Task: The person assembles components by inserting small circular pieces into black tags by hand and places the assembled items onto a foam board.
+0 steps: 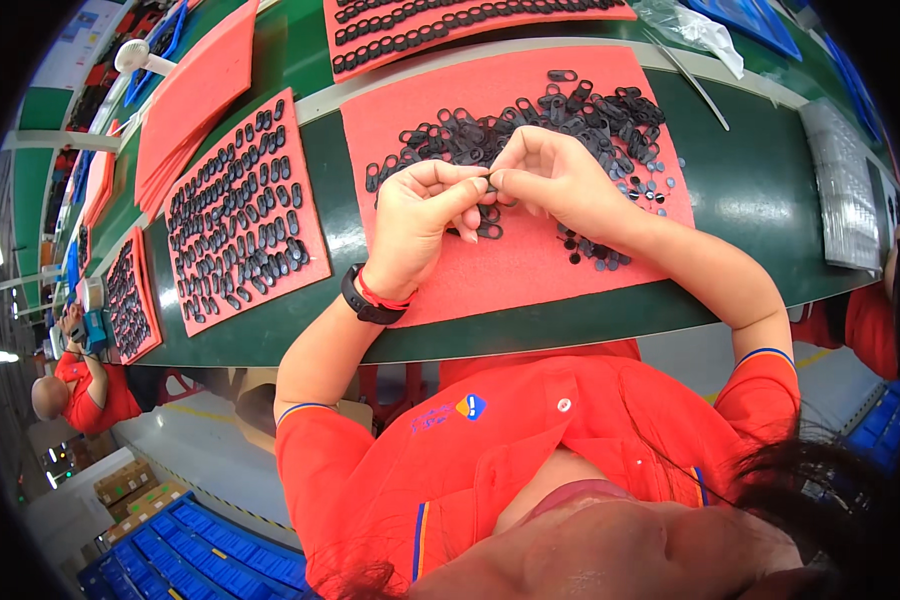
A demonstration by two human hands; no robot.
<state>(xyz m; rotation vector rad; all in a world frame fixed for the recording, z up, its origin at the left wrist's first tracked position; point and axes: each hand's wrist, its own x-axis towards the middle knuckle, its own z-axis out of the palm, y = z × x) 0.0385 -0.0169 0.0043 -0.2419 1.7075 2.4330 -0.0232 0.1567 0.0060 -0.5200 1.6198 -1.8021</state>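
Over the middle of a pink foam mat (460,285), my left hand (422,215) and my right hand (562,182) meet fingertip to fingertip. Both are pinched closed on a small dark piece (491,178), mostly covered by the fingers. Just beyond and around them spreads a heap of black oval parts with a hole at one end (465,135). Several small round dark discs (602,254) lie loose beside my right forearm, some shiny. A few black parts show beneath my fingers.
To the left, another pink mat (315,225) carries rows of black parts, with stacked pink mats (185,110) behind. A further filled mat (485,22) lies at the back. Tweezers (692,82), a plastic bag (700,35) and clear trays (842,190) are right. A co-worker (95,390) sits far left.
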